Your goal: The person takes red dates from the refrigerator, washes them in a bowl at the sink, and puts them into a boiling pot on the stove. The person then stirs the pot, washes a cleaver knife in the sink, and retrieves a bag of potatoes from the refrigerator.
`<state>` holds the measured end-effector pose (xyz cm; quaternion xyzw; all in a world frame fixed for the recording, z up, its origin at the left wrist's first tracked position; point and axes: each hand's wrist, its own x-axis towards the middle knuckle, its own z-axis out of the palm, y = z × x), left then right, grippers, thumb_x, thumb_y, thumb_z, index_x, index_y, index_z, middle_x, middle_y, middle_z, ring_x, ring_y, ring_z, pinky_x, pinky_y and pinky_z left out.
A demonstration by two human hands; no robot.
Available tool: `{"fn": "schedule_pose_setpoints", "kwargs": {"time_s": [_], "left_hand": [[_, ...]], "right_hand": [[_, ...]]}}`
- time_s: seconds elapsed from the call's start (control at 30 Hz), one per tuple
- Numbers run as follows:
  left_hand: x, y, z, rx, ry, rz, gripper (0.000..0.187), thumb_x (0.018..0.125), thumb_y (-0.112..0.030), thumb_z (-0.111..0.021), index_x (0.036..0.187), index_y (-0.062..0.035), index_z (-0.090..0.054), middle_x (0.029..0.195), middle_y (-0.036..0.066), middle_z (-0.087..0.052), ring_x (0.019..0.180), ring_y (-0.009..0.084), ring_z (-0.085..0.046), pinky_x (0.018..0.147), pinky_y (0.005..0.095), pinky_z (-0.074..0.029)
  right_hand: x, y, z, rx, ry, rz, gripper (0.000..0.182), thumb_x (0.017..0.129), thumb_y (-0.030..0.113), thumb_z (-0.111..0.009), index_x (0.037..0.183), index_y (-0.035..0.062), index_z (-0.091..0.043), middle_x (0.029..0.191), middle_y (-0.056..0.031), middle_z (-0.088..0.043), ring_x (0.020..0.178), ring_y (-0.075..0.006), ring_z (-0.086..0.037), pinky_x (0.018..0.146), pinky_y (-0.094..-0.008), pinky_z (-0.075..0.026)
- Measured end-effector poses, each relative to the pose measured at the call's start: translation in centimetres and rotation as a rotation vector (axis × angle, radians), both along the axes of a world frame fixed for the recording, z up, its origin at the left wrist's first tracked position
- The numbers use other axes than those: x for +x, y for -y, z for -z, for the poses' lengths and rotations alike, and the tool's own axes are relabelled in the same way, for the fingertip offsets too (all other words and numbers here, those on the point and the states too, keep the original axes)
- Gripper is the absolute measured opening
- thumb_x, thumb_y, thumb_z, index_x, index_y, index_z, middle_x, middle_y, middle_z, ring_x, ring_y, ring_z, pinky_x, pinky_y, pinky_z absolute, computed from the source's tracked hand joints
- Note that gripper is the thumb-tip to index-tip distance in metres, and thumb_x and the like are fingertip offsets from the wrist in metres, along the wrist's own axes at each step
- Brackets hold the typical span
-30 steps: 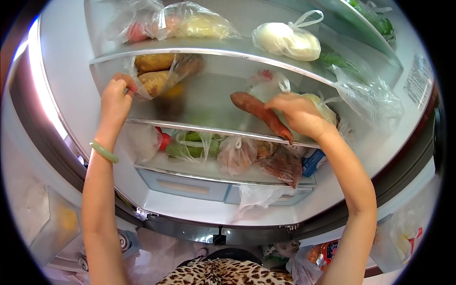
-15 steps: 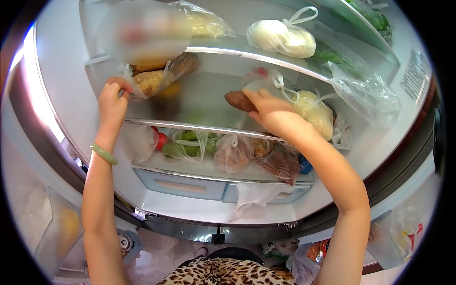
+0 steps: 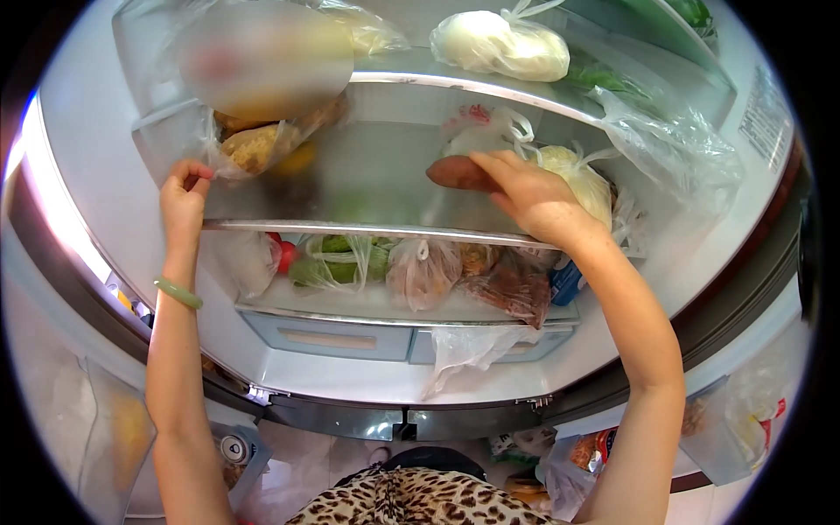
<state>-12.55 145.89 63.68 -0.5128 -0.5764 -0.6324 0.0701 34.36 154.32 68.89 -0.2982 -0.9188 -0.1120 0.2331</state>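
My left hand point(image 3: 185, 194) is at the left of the middle fridge shelf, thumb and forefinger pinched on the edge of a clear plastic bag point(image 3: 254, 149) with lumpy yellow-brown food inside. A green bangle point(image 3: 178, 293) circles that wrist. Over the right part of the same shelf, my right hand point(image 3: 541, 197) is closed round a brown elongated object point(image 3: 460, 172) that looks like a sweet potato, its pointed end facing left. Just behind this hand are a white bag with red print point(image 3: 481, 127) and a tied bag of pale yellow food point(image 3: 577, 179).
The lower shelf holds bagged green vegetables point(image 3: 341, 262), a pinkish bag point(image 3: 424, 273) and a dark brown bag point(image 3: 512, 284). Above, a white knotted bag point(image 3: 499, 45) rests on the top shelf, whose front edge point(image 3: 455, 83) juts out. Open doors with bins point(image 3: 717, 429) flank me.
The fridge view has shifted slightly up and left. My right hand and the brown object have moved a little rightward across the shelf. My left hand stays at the bag's edge.
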Motion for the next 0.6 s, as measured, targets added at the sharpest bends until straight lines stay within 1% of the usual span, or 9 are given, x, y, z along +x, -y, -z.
{"fn": "schedule_pose_setpoints", "kwargs": {"time_s": [0.07,0.2,0.27,0.3,0.37,0.43,0.5,0.53,0.6], "left_hand": [[-0.3,0.1,0.1,-0.028,0.003,-0.019,0.012,0.081,0.006,-0.056,0.085,-0.0034,-0.062,0.082,0.000,-0.061,0.078,0.0082,-0.055,0.072,0.0219,-0.043],[0.1,0.4,0.1,0.030,0.076,0.070,0.012,0.083,0.006,-0.055,0.086,-0.0031,-0.062,0.082,0.000,-0.061,0.078,0.0080,-0.056,0.072,0.0218,-0.044],[0.7,0.7,-0.2,0.026,0.126,0.073,0.012,0.083,0.006,-0.055,0.086,-0.0029,-0.062,0.082,0.000,-0.061,0.079,0.0079,-0.056,0.072,0.0216,-0.044],[0.7,0.4,0.1,0.035,0.109,0.087,0.012,0.083,0.006,-0.055,0.086,-0.0029,-0.062,0.083,0.000,-0.061,0.079,0.0080,-0.057,0.073,0.0216,-0.044],[-0.4,0.2,0.5,0.060,0.060,0.088,0.012,0.083,0.006,-0.055,0.086,-0.0028,-0.062,0.083,0.000,-0.061,0.079,0.0081,-0.057,0.073,0.0215,-0.044],[-0.1,0.8,-0.1,0.071,0.091,0.083,0.012,0.082,0.006,-0.056,0.086,-0.0031,-0.063,0.082,0.000,-0.061,0.078,0.0081,-0.057,0.072,0.0219,-0.045],[0.8,0.8,-0.1,0.056,0.142,0.083,0.013,0.080,0.006,-0.057,0.085,-0.0036,-0.063,0.080,0.000,-0.062,0.077,0.0084,-0.057,0.072,0.0228,-0.046],[0.8,0.6,0.0,0.057,0.117,0.082,0.012,0.080,0.006,-0.057,0.085,-0.0037,-0.064,0.080,0.000,-0.062,0.076,0.0087,-0.057,0.072,0.0231,-0.046],[0.2,0.4,0.4,0.061,0.055,0.060,0.012,0.079,0.005,-0.057,0.083,-0.0039,-0.064,0.080,0.001,-0.063,0.076,0.0092,-0.058,0.072,0.0239,-0.047]], "right_hand": [[0.1,0.3,-0.1,0.022,-0.010,0.010,0.045,0.085,0.009,-0.061,0.128,0.0105,-0.051,0.122,-0.0092,-0.055,0.105,-0.0324,-0.057,0.087,-0.0416,-0.048],[-1.0,2.0,-1.6,0.110,-0.035,0.031,0.036,0.085,0.011,-0.061,0.121,0.0077,-0.058,0.124,-0.0100,-0.056,0.108,-0.0316,-0.057,0.090,-0.0410,-0.048],[-2.1,3.2,-2.6,0.070,-0.061,0.003,0.032,0.086,0.013,-0.061,0.117,0.0067,-0.059,0.122,-0.0106,-0.057,0.108,-0.0316,-0.057,0.090,-0.0408,-0.047],[-2.8,3.5,-2.8,0.053,-0.078,-0.017,0.031,0.086,0.014,-0.061,0.116,0.0062,-0.060,0.121,-0.0109,-0.058,0.108,-0.0316,-0.057,0.090,-0.0407,-0.047],[-4.2,3.1,-2.5,0.057,-0.096,-0.083,0.030,0.086,0.014,-0.061,0.115,0.0061,-0.061,0.119,-0.0108,-0.059,0.107,-0.0319,-0.058,0.090,-0.0409,-0.047],[-5.8,3.0,-2.2,0.078,-0.118,-0.139,0.028,0.086,0.014,-0.061,0.113,0.0060,-0.061,0.119,-0.0106,-0.059,0.105,-0.0322,-0.059,0.090,-0.0410,-0.047],[-6.7,3.1,-2.4,0.074,-0.087,-0.141,0.027,0.086,0.013,-0.060,0.112,0.0058,-0.062,0.120,-0.0108,-0.059,0.105,-0.0319,-0.059,0.090,-0.0408,-0.047],[-7.2,3.1,-2.5,0.074,-0.078,-0.149,0.027,0.086,0.013,-0.060,0.112,0.0057,-0.062,0.120,-0.0108,-0.059,0.105,-0.0317,-0.059,0.090,-0.0407,-0.047],[-7.9,2.9,-2.9,0.020,-0.059,-0.133,0.031,0.086,0.012,-0.060,0.116,0.0054,-0.061,0.123,-0.0110,-0.058,0.108,-0.0316,-0.057,0.091,-0.0401,-0.046]]}}
